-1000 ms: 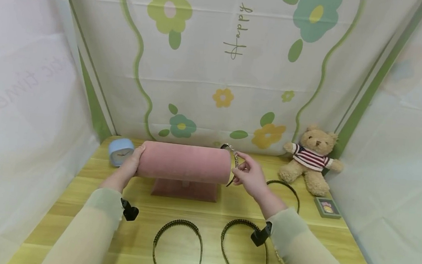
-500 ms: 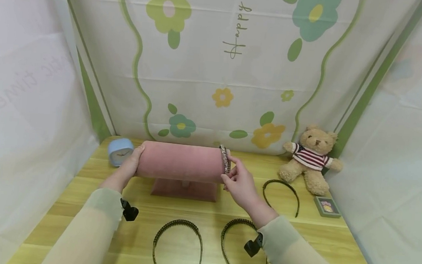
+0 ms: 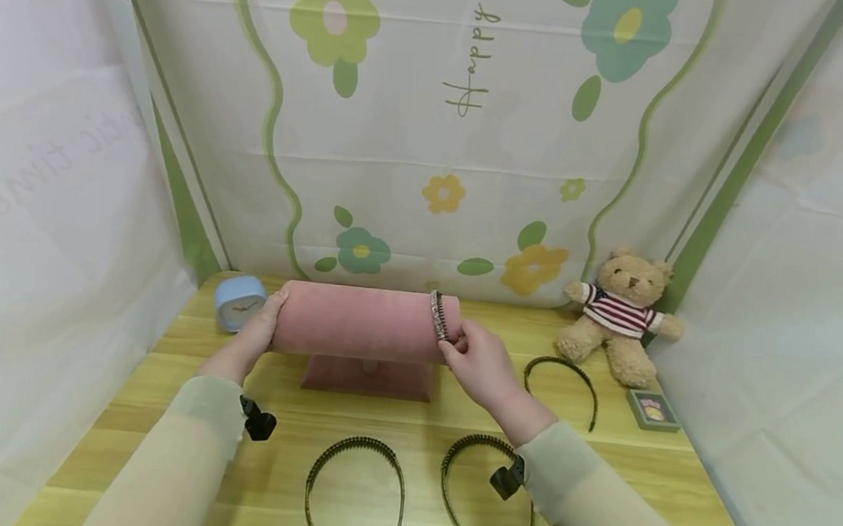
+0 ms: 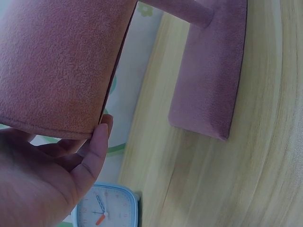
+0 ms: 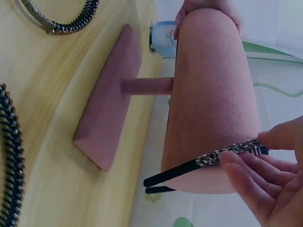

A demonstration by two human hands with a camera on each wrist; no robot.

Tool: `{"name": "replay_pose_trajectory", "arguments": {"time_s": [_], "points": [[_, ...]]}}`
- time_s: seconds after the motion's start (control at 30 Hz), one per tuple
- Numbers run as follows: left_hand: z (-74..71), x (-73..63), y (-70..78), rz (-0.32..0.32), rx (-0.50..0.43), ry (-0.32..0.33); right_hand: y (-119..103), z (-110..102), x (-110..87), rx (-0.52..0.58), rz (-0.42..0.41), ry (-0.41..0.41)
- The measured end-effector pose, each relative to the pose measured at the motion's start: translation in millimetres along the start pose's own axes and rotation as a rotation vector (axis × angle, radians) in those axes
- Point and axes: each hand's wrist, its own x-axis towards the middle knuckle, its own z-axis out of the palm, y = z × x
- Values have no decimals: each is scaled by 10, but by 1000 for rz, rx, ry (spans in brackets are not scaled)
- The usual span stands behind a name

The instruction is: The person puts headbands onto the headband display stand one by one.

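Observation:
A pink velvety headband display stand (image 3: 359, 322), a horizontal roll on a post and base, stands toward the back of the table. My left hand (image 3: 253, 328) grips the roll's left end, with fingertips at its rim in the left wrist view. Around the roll near its right end sits a dark headband (image 3: 438, 315) with sparkling stones. My right hand (image 3: 483, 369) pinches this headband by its jewelled part (image 5: 227, 152) between thumb and fingers. In the right wrist view, the band's two black tips extend past the roll's underside.
Two dark toothed headbands lie at the front, one in the middle (image 3: 363, 442) and one partly under my right sleeve (image 3: 481, 440). Another headband (image 3: 563, 361) lies farther right. A blue clock (image 3: 240, 301), a teddy bear (image 3: 621, 318) and a small green frame (image 3: 653, 410) stand around.
The headband has moved left from beyond the roll's right end to sit over the roll. My right hand moved left with it; my left hand kept its grip.

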Motion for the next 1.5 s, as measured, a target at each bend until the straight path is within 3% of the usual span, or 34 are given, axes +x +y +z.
{"name": "replay_pose_trajectory", "arguments": {"time_s": [0.17,0.23,0.33,0.4,0.5,0.63,0.8,1.0,1.33,1.5], "points": [[-11,13,-9,-20,-8,10,-25,-32,36,-103,-26,-22],[-10,16,-10,-19,-8,9,-8,-40,55,-119,-59,13],[1,16,-3,-13,-7,6,40,-75,131,-109,-161,90],[5,17,1,-9,-7,4,79,-117,221,-120,-249,94],[5,20,6,-4,-3,2,107,-191,368,-147,-309,-38],[0,36,-2,-4,-1,3,113,-239,512,-169,-272,-278],[6,48,-1,-4,4,4,165,-256,622,-147,-270,-392],[12,40,8,8,6,2,188,-274,665,-164,-320,-385],[12,-3,14,4,13,-5,186,-180,644,-236,-380,-277],[17,-14,12,0,22,5,150,-129,633,-270,-372,-254]]}}
